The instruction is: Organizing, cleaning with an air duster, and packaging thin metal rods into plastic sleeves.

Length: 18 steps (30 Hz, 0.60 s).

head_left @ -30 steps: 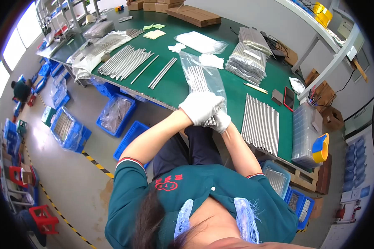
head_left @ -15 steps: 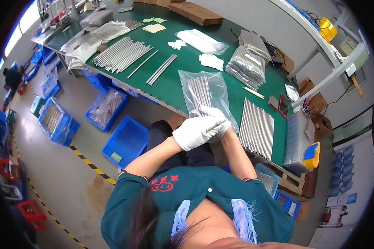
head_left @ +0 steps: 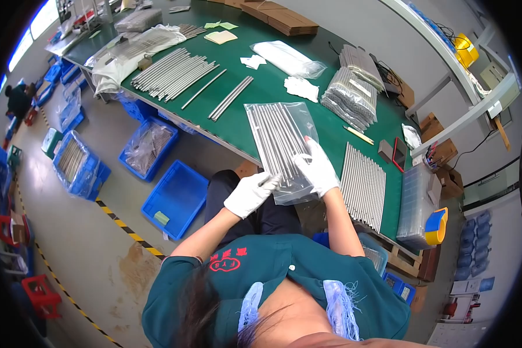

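Observation:
A clear plastic bag [head_left: 304, 120] lies at the table's front edge, partly over it, with several thin metal rods [head_left: 275, 136] side by side inside. My left hand [head_left: 250, 194], in a white glove, is closed at the bag's lower left corner by the rod ends. White-gloved too, my right hand [head_left: 319, 172] grips the bag's right side, its thumb lying over the plastic. Right of the bag is a neat row of loose rods [head_left: 362, 188]. Farther left on the table lie a few rods [head_left: 231, 98], a single rod [head_left: 204, 89] and a larger pile of rods [head_left: 174, 74].
Stacked bagged rods [head_left: 351, 95], a white plastic packet [head_left: 287, 59] and a white cloth [head_left: 301, 88] lie behind. A red-edged phone [head_left: 399, 153] and clear plastic box [head_left: 414, 200] stand right. Blue bins [head_left: 175, 198] sit on the floor left; a person [head_left: 18, 100] is far left.
My hands have moved apart from their clasp at the bag's near end. The bunched rods now lie spread flatter in the bag, and my right hand has shifted up its right side.

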Tool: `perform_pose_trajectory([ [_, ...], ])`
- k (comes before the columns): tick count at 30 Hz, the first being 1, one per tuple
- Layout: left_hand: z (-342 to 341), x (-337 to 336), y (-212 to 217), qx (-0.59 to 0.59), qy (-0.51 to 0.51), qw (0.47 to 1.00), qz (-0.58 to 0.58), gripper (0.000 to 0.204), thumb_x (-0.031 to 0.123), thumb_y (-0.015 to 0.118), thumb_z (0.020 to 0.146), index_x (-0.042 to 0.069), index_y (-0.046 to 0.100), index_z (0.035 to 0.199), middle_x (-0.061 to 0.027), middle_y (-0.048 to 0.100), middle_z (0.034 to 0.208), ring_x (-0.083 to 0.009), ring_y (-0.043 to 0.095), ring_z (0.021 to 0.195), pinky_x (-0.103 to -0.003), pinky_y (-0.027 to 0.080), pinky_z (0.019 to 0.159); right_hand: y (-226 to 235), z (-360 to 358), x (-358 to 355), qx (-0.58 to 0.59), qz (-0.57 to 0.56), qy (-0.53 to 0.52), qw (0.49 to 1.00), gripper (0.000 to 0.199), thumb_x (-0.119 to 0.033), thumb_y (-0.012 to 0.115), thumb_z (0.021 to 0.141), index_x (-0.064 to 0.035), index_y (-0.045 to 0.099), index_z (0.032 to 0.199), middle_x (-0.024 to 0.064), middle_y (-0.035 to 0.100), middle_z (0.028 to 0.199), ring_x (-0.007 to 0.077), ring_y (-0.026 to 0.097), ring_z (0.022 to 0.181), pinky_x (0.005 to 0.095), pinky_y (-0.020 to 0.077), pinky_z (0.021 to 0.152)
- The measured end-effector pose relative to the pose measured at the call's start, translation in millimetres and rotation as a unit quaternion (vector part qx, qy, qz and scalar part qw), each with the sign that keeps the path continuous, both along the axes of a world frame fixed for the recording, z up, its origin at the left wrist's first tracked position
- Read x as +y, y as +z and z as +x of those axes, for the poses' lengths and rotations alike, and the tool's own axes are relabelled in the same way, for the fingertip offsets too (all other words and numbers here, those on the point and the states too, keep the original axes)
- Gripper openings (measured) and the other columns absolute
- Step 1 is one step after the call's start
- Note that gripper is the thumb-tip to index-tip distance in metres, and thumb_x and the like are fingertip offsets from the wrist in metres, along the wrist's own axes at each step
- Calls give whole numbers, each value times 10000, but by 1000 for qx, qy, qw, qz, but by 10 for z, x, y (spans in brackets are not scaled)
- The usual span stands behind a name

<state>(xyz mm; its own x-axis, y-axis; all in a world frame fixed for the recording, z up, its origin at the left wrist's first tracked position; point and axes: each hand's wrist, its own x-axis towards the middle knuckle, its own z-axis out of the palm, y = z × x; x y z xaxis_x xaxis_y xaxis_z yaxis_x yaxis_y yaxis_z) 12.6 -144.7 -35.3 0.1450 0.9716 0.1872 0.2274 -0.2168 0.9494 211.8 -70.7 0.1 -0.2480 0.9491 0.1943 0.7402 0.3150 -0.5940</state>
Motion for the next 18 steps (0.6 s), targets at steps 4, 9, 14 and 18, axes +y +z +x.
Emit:
perform_pose_trajectory([
  [4, -38, 71, -179, -64, -62, 943, -322, 525, 496, 424, 964, 27, 638, 865, -41, 612, 660, -162, 559, 568, -289, 477, 575, -224, 198, -214, 17, 1, -44, 999, 738, -338, 636, 830, 53, 346, 1386, 257, 407, 1391, 357, 402, 1295, 354, 321, 1076],
  [9, 245, 57, -240, -249, -216, 890, -316, 551, 443, 454, 966, -36, 555, 1219, -170, 662, 1055, -255, 661, 872, -311, 535, 714, -147, 154, -376, -32, 19, -67, 997, 714, -307, 630, 830, 39, 343, 1384, 260, 396, 1391, 382, 395, 1287, 383, 329, 1070],
  [14, 120, 187, -260, -249, -121, 930, -240, 394, 270, 516, 957, -68, 597, 1142, -170, 667, 1034, -258, 669, 887, -316, 546, 714, 121, 140, -674, -79, -23, 44, 996, 606, -263, 605, 844, 36, 401, 1331, 242, 417, 1378, 354, 392, 1298, 376, 319, 1080],
  [18, -442, 311, -161, -400, -36, 889, -221, 336, 236, 478, 952, -50, 587, 1090, -186, 656, 998, -257, 670, 825, -333, 555, 669, 782, 306, -982, 90, -263, 217, 936, 541, -269, 612, 880, -48, 461, 1350, 141, 507, 1351, 251, 502, 1230, 361, 367, 1049],
])
